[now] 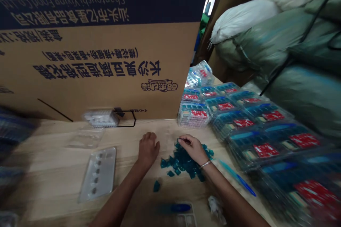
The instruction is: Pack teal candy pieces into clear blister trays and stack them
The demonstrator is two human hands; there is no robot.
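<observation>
On the pale wooden table, my left hand [148, 149] rests knuckles up, with its fingers bent and the thumb apart; nothing shows in it. My right hand [194, 149], with a bracelet at the wrist, reaches over a loose heap of small translucent teal pieces [183, 163]. Its thumb and forefinger pinch a small teal piece [178, 140] at the heap's far edge, mostly covered by the fingers. One single teal piece [156, 186] lies nearer me, apart from the heap. Left of my left hand is a white moulded plastic tray [108, 173] with a row of round hollows.
A large printed cardboard box [93, 49] walls off the back. Stacked clear packs [242, 123] with teal and red contents line the right side. A blue pen-like stick [245, 184], a crumpled wrapper [215, 207] and a partly filled tray [192, 216] lie near me. Big sacks [253, 49] stand beyond.
</observation>
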